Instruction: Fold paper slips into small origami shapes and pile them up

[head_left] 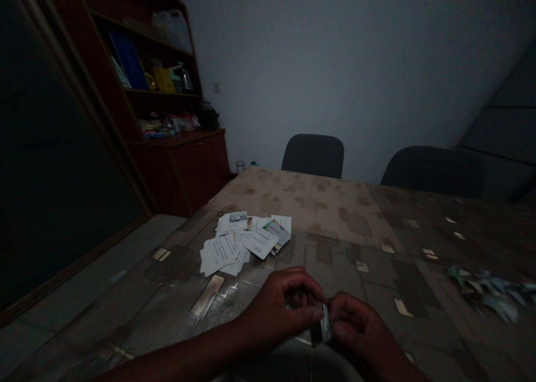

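Pinching a small pale item (325, 323), the curled left hand (288, 301) and right hand (355, 321) nearly meet by the desk (335, 253), the item's long axis near-upright in view, printed cards (260, 243) farther off leftward

A small, narrow, whitish-and-grey piece (325, 324) is held roughly upright between the fingers of the left hand (291, 299) and right hand (357, 325); its material is obscured by dimness.

From where I stand, the white cards (224, 252) show lines of print, too small to read.
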`<state>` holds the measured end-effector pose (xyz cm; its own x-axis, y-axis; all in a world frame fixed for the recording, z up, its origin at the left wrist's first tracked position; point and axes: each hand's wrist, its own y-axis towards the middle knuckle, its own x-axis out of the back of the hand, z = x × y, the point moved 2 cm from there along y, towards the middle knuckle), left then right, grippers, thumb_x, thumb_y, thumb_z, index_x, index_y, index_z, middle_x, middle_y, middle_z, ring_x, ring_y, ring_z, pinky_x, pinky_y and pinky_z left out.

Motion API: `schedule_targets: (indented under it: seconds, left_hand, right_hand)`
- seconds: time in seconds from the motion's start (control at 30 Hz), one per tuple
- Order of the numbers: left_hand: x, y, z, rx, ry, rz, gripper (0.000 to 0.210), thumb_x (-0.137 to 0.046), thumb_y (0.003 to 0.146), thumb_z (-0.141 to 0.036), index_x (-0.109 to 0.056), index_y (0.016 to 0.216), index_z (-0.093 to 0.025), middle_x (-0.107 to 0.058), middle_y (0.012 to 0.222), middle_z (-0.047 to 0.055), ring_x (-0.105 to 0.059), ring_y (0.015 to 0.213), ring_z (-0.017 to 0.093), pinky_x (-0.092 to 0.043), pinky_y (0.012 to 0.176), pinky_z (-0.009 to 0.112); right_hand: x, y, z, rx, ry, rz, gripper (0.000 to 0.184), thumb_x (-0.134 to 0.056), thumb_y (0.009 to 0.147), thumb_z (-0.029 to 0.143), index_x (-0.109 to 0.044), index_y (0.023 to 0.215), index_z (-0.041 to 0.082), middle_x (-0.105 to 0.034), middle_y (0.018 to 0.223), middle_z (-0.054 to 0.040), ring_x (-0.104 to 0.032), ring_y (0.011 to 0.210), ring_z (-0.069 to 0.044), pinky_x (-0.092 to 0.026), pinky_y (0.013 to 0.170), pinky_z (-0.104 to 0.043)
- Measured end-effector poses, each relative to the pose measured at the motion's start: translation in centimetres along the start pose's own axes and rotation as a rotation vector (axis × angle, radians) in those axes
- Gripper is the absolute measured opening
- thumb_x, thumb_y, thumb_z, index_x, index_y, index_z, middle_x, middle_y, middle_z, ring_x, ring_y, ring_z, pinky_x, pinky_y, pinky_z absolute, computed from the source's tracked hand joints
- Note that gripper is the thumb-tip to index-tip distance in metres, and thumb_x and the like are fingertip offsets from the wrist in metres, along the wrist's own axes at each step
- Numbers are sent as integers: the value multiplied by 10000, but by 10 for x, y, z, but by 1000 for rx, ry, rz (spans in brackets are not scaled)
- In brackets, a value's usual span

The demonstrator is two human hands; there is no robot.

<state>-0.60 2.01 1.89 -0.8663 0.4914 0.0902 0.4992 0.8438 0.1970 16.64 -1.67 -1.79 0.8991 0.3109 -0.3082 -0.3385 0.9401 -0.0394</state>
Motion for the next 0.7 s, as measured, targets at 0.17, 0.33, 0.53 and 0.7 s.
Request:
schedule_targets:
  seconds: [0.17, 0.33, 0.53, 0.7]
  left_hand:
    - [0, 0, 3, 12, -47, 6, 104, -744, 708, -189, -710, 792, -138, -573, 748, -1, -503, 654, 118, -371, 597, 235]
    - [-1, 0, 4, 37, -125, 10, 100, -743, 712, -197, -686, 771, -139, -552, 710, -17, -471, 624, 102, -351, 579, 225]
    - [-4, -1, 5, 136, -192, 44, 124, -720, 692, -215, -629, 729, -140, -562, 691, -16, -454, 593, 94, -342, 566, 229]
    - [-5, -1, 6, 207, -170, 33, 140, -689, 663, -204, -609, 765, -151, -509, 632, -51, -406, 552, 83, -307, 539, 222]
  right_hand:
    - [3, 2, -8, 12, 7, 27, 304, -811, 717, 422, -622, 732, 184, -602, 673, 22, -540, 654, -125, -411, 648, -230]
    - [0, 2, -5, 25, 38, -19, 343, -821, 689, 452, -613, 717, 179, -599, 651, 20, -520, 618, -122, -406, 633, -240]
    - [3, 3, -6, 33, -43, 2, 358, -794, 708, 482, -603, 716, 179, -575, 639, 22, -519, 611, -128, -423, 633, -255]
    - [3, 2, -7, 31, -35, -30, 338, -805, 706, 460, -616, 715, 180, -594, 643, 21, -529, 613, -124, -412, 622, -240]
